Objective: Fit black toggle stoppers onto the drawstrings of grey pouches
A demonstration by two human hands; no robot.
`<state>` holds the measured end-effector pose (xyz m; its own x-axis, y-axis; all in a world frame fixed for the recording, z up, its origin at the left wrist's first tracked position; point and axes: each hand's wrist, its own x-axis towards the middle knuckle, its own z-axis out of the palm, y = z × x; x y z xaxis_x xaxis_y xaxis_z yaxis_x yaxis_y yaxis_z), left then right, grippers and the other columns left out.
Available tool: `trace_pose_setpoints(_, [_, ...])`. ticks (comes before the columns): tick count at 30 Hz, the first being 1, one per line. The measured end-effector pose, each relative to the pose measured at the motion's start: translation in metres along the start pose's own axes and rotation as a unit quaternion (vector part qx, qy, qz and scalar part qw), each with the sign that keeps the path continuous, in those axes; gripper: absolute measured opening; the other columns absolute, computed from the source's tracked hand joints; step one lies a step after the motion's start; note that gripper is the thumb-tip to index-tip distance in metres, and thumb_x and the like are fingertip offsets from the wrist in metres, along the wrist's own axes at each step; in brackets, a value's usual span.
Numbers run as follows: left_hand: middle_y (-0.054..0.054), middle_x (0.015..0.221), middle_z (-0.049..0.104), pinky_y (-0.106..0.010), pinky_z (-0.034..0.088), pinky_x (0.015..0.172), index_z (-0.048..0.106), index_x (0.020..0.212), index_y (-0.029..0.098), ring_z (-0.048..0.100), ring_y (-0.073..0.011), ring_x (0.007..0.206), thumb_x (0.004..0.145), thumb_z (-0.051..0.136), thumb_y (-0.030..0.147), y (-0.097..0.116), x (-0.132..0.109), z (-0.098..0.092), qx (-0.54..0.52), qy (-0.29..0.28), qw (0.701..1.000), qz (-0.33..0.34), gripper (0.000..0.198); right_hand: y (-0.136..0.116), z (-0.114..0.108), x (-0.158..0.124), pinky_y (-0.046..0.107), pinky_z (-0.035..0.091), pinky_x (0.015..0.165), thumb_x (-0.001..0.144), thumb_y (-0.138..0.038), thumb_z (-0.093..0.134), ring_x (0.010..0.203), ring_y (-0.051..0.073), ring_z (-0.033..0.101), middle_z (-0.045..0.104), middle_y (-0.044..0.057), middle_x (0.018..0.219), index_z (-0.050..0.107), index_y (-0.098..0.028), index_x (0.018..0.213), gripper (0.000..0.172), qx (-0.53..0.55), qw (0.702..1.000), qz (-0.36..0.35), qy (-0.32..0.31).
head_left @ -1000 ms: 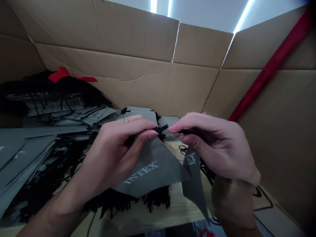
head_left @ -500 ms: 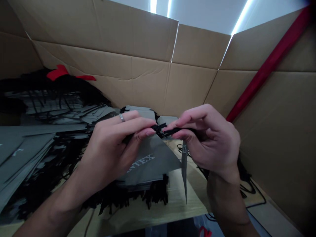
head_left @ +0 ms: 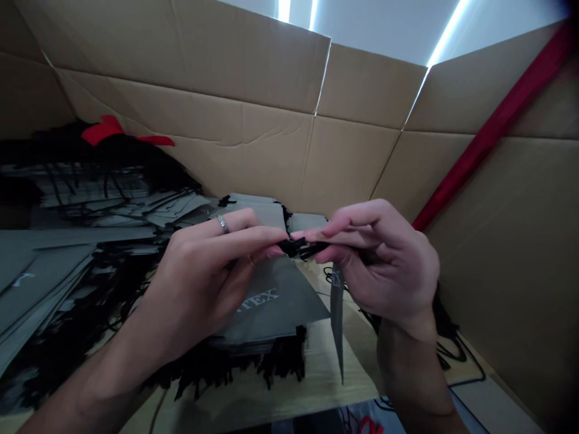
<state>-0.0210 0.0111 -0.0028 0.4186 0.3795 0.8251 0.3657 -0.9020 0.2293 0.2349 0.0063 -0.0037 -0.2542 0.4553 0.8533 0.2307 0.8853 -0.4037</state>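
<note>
Both of my hands are raised at the centre, fingertips almost touching. My left hand [head_left: 205,274], with a ring on one finger, pinches black cord ends [head_left: 292,246] between thumb and index finger. Opposite, my right hand [head_left: 384,259] is closed on more black cord, its thumb pressed under the fingers. A flat grey sheet-like piece [head_left: 337,328] with white letters hangs edge-on below my right hand. Beneath my left hand is another grey piece [head_left: 289,307] with white letters ending in "TEX". Whether the cords are tied together is hidden by the fingers.
Piles of grey pieces with black cord fringes [head_left: 54,319] fill the left of the wooden table [head_left: 253,401]. A red strip [head_left: 104,129] lies on the back pile. Cardboard walls [head_left: 253,144] enclose the back and right. Loose black cords [head_left: 468,361] lie at right.
My fingertips have come closer together, and the gap between the held cords has narrowed. The hanging grey piece has shifted slightly lower in view.
</note>
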Motion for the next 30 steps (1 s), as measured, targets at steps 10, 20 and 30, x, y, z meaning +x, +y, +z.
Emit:
trace_pose_setpoints(10, [0.003, 0.097, 0.070, -0.021, 0.048, 0.070, 0.083, 0.130, 0.025, 0.062, -0.0085, 0.077, 0.112, 0.071, 0.006, 0.0027, -0.0001, 0.0007, -0.005, 0.003, 1.000, 0.008, 0.029, -0.0003, 0.0008, -0.0012, 0.018, 0.077, 0.078, 0.106, -0.003, 0.076, 0.108, 0.019, 0.093, 0.091, -0.002, 0.122, 0.081, -0.031, 0.128, 0.036, 0.008, 1.000, -0.005, -0.002])
trace_pose_setpoints(20, [0.000, 0.101, 0.077, -0.025, 0.050, 0.069, 0.085, 0.131, 0.029, 0.069, -0.0120, 0.080, 0.112, 0.072, 0.008, 0.0042, -0.0005, 0.0010, -0.015, 0.015, 1.000, 0.005, 0.031, -0.0053, 0.0032, -0.0006, 0.018, 0.077, 0.075, 0.106, -0.012, 0.084, 0.101, 0.018, 0.094, 0.090, -0.005, 0.120, 0.081, -0.033, 0.127, 0.029, -0.010, 1.000, -0.013, 0.009])
trace_pose_setpoints(30, [0.001, 0.097, 0.076, -0.024, 0.049, 0.066, 0.086, 0.124, 0.026, 0.067, -0.0102, 0.077, 0.113, 0.074, 0.012, 0.0043, 0.0004, 0.0011, -0.023, 0.024, 0.999, 0.011, 0.022, -0.0044, 0.0013, -0.0003, 0.019, 0.076, 0.076, 0.106, -0.012, 0.084, 0.100, 0.018, 0.093, 0.091, -0.003, 0.121, 0.081, -0.032, 0.131, 0.032, -0.025, 0.999, -0.023, 0.008])
